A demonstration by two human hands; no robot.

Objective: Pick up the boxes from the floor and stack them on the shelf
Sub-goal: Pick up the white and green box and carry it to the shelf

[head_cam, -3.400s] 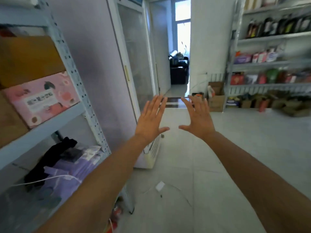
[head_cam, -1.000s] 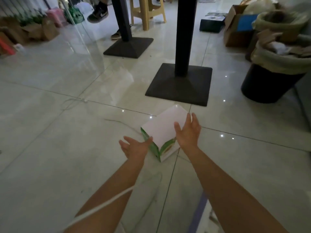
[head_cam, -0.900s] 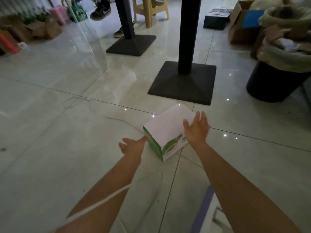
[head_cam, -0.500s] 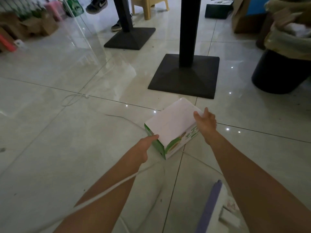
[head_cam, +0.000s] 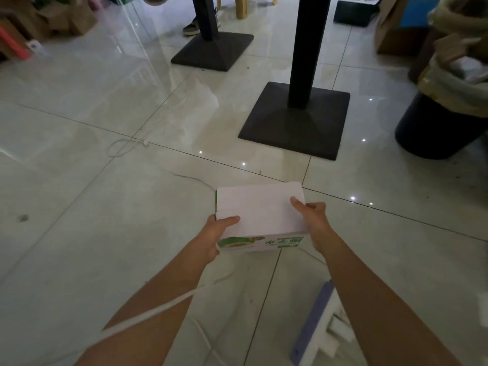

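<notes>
While L hand [head_cam: 216, 236] grips white-green carton [head_cam: 261, 215] at left end, thumb on top | R hand [head_cam: 313, 217] grips right end likewise | black table base [head_cam: 295, 125] beyond, well apart.

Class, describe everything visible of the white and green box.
The box is a rectangular carton, apparently cardboard, closed, with a plain white top and a near side printed in green with lettering. It is level, long side across the view, low by the tiled floor. The left hand grips its left end and the right hand its right end, thumbs on top.
</notes>
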